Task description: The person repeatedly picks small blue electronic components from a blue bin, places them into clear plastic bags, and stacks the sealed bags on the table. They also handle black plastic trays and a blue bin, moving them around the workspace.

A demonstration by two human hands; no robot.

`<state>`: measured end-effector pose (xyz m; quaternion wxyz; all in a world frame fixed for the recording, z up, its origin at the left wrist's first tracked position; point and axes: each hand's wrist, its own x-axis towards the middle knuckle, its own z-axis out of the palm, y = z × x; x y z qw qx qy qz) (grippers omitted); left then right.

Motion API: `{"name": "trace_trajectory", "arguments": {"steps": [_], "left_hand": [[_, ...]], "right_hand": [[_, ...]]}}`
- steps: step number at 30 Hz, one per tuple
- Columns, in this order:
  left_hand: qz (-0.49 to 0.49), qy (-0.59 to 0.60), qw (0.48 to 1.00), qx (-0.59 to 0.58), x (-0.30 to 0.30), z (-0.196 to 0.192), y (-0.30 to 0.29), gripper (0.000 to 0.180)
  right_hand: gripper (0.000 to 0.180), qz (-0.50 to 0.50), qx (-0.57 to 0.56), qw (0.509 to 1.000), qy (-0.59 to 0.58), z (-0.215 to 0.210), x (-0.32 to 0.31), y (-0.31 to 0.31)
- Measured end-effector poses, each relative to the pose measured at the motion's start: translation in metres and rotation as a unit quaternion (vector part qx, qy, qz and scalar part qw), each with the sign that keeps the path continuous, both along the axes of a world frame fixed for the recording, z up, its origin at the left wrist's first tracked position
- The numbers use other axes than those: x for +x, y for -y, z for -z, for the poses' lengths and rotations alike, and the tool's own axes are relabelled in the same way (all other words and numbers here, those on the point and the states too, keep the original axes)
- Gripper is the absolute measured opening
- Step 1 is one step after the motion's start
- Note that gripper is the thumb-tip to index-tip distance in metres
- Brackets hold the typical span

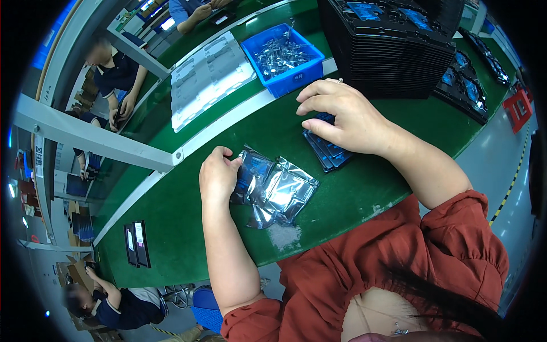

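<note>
My left hand [219, 174] pinches the upper left edge of a shiny silver antistatic bag [288, 185], which lies crumpled on the green table. A dark blue flat part shows at the bag's left side, close to my fingers. To the right, my right hand [347, 117] hovers over a small stack of dark blue flat boards [327, 154]. Its fingers are curved and apart, and nothing shows between them. The hand covers the stack's upper end, so I cannot tell whether it touches the boards.
Beyond my hands stand a blue bin [296, 77] of small metal pieces, a white moulded tray [211, 77] and a tall stack of black trays [387, 62]. Two dark flat pieces [137, 244] lie at the left. A metal frame [91, 134] rises there. Several people work nearby.
</note>
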<state>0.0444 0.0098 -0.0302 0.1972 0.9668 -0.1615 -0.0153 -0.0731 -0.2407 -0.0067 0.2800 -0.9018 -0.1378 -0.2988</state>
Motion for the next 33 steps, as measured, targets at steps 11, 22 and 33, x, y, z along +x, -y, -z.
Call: {"name": "trace_trajectory", "arguments": {"steps": [11, 22, 33], "left_hand": [[0.022, 0.107, 0.977, -0.184, 0.009, 0.000, -0.010, 0.007], [0.264, 0.110, 0.924, -0.253, -0.067, -0.035, 0.029, 0.007], [0.354, 0.035, 0.906, -0.230, -0.079, -0.037, 0.028, 0.010]], "right_hand": [[0.015, -0.032, 0.014, 0.998, 0.047, -0.001, -0.003, -0.006], [0.021, -0.119, 0.087, 0.989, 0.031, -0.007, -0.022, -0.038], [0.011, -0.190, 0.055, 0.977, -0.080, -0.015, -0.025, -0.030]]}}
